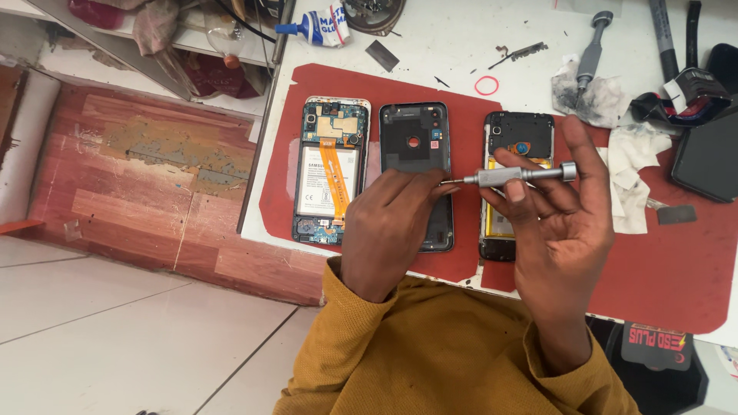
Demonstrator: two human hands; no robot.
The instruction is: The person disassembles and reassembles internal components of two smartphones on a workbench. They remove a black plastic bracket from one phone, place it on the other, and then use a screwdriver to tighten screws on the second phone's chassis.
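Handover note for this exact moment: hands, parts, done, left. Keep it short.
Right hand holds a small silver screwdriver level; left hand pinches at its tip.
On the red mat: opened phone with board and orange flex exposed, dark back cover beside it, second opened phone under the right hand.
Done: both phones opened.
Left: both phones remain uncovered.
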